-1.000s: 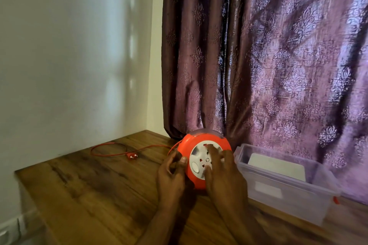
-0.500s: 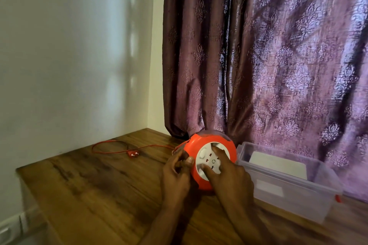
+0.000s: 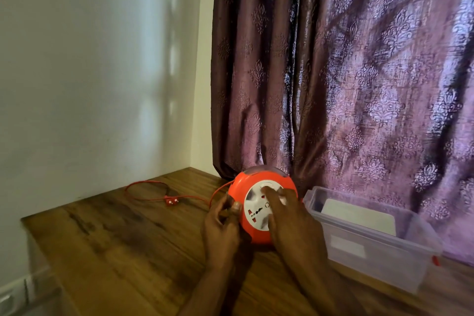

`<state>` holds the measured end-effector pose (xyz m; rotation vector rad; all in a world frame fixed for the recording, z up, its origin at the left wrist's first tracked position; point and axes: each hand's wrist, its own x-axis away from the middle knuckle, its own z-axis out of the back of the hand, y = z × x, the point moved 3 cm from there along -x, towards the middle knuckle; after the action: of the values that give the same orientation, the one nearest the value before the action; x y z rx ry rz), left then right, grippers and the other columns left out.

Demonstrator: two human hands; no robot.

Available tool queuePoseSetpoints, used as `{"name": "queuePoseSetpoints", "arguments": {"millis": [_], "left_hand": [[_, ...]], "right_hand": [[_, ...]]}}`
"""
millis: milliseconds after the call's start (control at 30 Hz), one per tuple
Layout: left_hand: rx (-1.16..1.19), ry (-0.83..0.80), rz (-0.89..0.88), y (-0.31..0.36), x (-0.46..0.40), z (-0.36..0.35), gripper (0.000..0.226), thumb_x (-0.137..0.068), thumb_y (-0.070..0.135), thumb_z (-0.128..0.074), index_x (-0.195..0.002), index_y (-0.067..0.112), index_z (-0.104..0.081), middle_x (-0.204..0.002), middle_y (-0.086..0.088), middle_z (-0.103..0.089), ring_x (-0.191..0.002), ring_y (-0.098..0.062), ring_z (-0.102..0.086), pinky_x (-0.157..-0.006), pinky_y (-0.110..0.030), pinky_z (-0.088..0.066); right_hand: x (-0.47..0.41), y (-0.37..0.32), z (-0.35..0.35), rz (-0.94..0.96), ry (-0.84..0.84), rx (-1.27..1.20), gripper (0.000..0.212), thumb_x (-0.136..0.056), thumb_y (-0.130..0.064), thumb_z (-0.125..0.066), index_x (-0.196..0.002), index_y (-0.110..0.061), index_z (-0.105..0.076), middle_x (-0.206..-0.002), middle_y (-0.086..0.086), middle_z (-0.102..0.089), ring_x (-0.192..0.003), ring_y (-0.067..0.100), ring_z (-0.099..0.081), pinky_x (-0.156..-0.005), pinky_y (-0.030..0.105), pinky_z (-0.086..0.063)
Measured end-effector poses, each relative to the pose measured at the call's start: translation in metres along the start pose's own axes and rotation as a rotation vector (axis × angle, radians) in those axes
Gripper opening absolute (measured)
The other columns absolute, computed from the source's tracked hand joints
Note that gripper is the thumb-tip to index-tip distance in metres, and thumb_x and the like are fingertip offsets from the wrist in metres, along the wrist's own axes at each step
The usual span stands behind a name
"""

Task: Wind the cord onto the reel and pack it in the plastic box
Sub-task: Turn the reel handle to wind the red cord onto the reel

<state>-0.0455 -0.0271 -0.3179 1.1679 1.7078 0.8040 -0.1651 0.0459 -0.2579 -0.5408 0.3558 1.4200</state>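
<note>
An orange cord reel [image 3: 242, 185] with a white socket face stands on edge on the wooden table [image 3: 123, 244], in front of the curtain. My right hand [image 3: 289, 220] lies on the white face, fingers spread and pressing it. At the reel's left rim my left hand [image 3: 221, 226] is closed, pinching the thin red cord [image 3: 146, 183]. That cord runs left in a loose loop on the table and ends in a red plug [image 3: 170, 201]. A clear plastic box [image 3: 379, 259], open-topped, stands right of the reel.
A white flat item [image 3: 359, 217] lies inside the box, and a red latch [image 3: 435, 260] shows at its right end. A purple patterned curtain [image 3: 346, 72] hangs right behind reel and box. A white wall [image 3: 89, 72] borders the table's left edge.
My right hand has turned the reel's white face, sliding from its lower part toward the top. The plug and cord loop have crept slightly toward the reel. My left hand stays at the rim.
</note>
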Motion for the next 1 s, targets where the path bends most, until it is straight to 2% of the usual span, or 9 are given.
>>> {"name": "queuePoseSetpoints", "arguments": {"millis": [167,267,367,567,633,733,833,900,1000], "left_hand": [[-0.017,-0.006,0.023,-0.002,-0.001,-0.001,0.027,-0.094,0.038,-0.071,-0.121,0.032,-0.072,-0.118,-0.002,-0.079,-0.108,-0.029,-0.076,-0.09,-0.056,-0.064],[0.036,-0.023,0.043,-0.005,0.001,-0.004,0.019,-0.095,0.034,-0.073,-0.114,0.035,-0.076,-0.115,0.001,-0.081,-0.106,-0.03,-0.077,-0.087,-0.057,-0.065],[0.071,-0.064,0.031,-0.004,0.001,-0.007,0.042,-0.083,0.049,-0.075,-0.121,0.03,-0.075,-0.12,-0.003,-0.08,-0.111,-0.033,-0.076,-0.091,-0.06,-0.062],[0.069,-0.123,-0.018,-0.007,-0.001,-0.007,0.052,-0.083,0.052,-0.073,-0.129,0.028,-0.072,-0.129,-0.008,-0.075,-0.118,-0.037,-0.072,-0.095,-0.061,-0.06],[0.076,-0.117,-0.017,-0.006,-0.001,-0.007,0.049,-0.087,0.045,-0.073,-0.132,0.026,-0.071,-0.13,-0.011,-0.075,-0.118,-0.039,-0.072,-0.094,-0.062,-0.06],[0.043,-0.072,-0.043,-0.008,-0.005,-0.002,0.039,-0.094,0.032,-0.075,-0.131,0.021,-0.072,-0.127,-0.007,-0.076,-0.116,-0.032,-0.073,-0.092,-0.057,-0.063],[0.036,-0.027,-0.029,-0.01,-0.007,0.002,0.029,-0.096,0.015,-0.072,-0.125,0.014,-0.075,-0.121,-0.008,-0.078,-0.115,-0.031,-0.074,-0.096,-0.054,-0.062],[0.043,-0.022,-0.014,-0.008,-0.006,0.001,0.03,-0.097,0.012,-0.07,-0.126,0.011,-0.074,-0.12,-0.01,-0.078,-0.114,-0.032,-0.074,-0.098,-0.056,-0.061],[0.07,-0.024,-0.016,-0.007,-0.006,0.0,0.028,-0.098,0.015,-0.068,-0.126,0.01,-0.073,-0.118,-0.013,-0.079,-0.109,-0.033,-0.076,-0.095,-0.057,-0.062]], "right_hand": [[0.002,-0.003,-0.009,0.074,-0.213,0.069,0.065,-0.098,-0.037,-0.042,-0.145,-0.051,0.002,-0.16,0.002,0.0,-0.146,0.031,-0.011,-0.113,0.05,-0.028],[0.001,0.001,-0.006,0.042,-0.137,0.066,0.063,-0.097,-0.04,-0.044,-0.144,-0.051,-0.004,-0.159,0.002,-0.013,-0.142,0.03,-0.025,-0.109,0.045,-0.038],[0.001,0.002,-0.005,-0.012,-0.086,0.004,0.061,-0.094,-0.046,-0.046,-0.142,-0.053,-0.009,-0.153,0.002,-0.029,-0.133,0.029,-0.041,-0.101,0.043,-0.046],[0.002,0.009,0.001,-0.302,0.002,-0.366,0.057,-0.082,-0.062,-0.057,-0.132,-0.049,-0.035,-0.127,0.002,-0.061,-0.114,0.03,-0.056,-0.09,0.039,-0.048],[0.002,0.008,0.001,-0.369,-0.001,-0.541,0.049,-0.085,-0.054,-0.058,-0.13,-0.044,-0.04,-0.123,0.006,-0.063,-0.099,0.031,-0.065,-0.081,0.038,-0.055],[0.002,0.005,-0.002,-0.482,-0.067,-0.951,0.046,-0.089,-0.039,-0.061,-0.13,-0.029,-0.042,-0.1,0.011,-0.07,-0.047,0.025,-0.064,-0.045,0.031,-0.053],[0.003,0.003,-0.004,-0.583,-0.182,-1.238,0.046,-0.089,-0.03,-0.064,-0.126,-0.023,-0.038,-0.089,0.01,-0.074,-0.04,0.022,-0.059,-0.041,0.025,-0.046],[0.002,0.004,-0.002,-0.523,-0.133,-1.028,0.045,-0.089,-0.032,-0.063,-0.127,-0.021,-0.041,-0.092,0.006,-0.074,-0.05,0.027,-0.065,-0.048,0.029,-0.051],[0.0,0.007,0.007,-0.318,0.032,-0.41,0.048,-0.091,-0.04,-0.057,-0.133,-0.027,-0.038,-0.121,0.003,-0.064,-0.099,0.029,-0.066,-0.081,0.038,-0.055]]}}
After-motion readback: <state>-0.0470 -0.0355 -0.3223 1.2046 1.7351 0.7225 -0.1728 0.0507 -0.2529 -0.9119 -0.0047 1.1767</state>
